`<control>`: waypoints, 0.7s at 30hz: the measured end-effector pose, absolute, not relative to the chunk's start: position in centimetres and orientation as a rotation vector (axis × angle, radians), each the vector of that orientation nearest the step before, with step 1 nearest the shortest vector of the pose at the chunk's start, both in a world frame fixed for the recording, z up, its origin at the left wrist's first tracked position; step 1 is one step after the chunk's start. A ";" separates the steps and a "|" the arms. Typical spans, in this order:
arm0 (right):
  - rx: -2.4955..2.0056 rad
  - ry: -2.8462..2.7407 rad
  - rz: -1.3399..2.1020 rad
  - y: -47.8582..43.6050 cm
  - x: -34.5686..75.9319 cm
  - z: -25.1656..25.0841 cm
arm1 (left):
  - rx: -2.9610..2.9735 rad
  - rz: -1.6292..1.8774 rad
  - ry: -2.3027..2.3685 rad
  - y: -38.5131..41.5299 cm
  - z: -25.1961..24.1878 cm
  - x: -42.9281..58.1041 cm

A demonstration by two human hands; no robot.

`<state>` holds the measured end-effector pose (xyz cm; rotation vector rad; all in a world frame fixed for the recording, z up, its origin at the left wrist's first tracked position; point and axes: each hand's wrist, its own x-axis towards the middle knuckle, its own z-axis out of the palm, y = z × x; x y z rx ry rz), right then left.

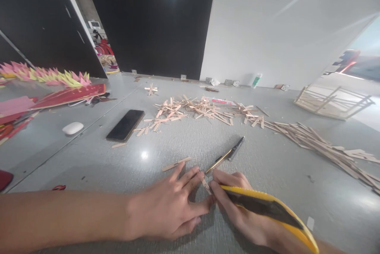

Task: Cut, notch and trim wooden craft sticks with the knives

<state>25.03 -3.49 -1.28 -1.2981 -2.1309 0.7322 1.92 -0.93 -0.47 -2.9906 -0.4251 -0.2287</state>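
Observation:
My right hand [240, 202] is closed around a yellow and black utility knife [267, 202], its handle slanting back toward me and its tip hidden by my fingers. My left hand [175, 202] lies on the table with fingers partly spread. Its thumb and fingertips hold down a small flat wooden stick [206, 186] close to the knife hand. Another wooden stick [176, 164] lies just beyond my left fingers. Ahead of my hands are a thin black and gold pen-like tool [219, 161] and a dark pen [236, 148].
A heap of wooden sticks [192, 107] stretches across the table toward long strips [314, 143] at right. A stick frame [335, 103] stands at far right. Left are a black phone [125, 125], a white case [73, 128] and pink-yellow folded paper [44, 75]. Upright panels [151, 20] border the back.

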 end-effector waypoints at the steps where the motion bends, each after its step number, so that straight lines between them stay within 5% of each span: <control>1: -1.296 -2.132 0.738 -3.6 25.1 -1.4 | -2.986 -0.226 -0.418 -1.0 -0.4 1.9; 21: -1.522 -2.040 0.868 -3.0 25.6 -1.4 | -2.985 -0.301 -0.395 -1.0 -1.1 1.7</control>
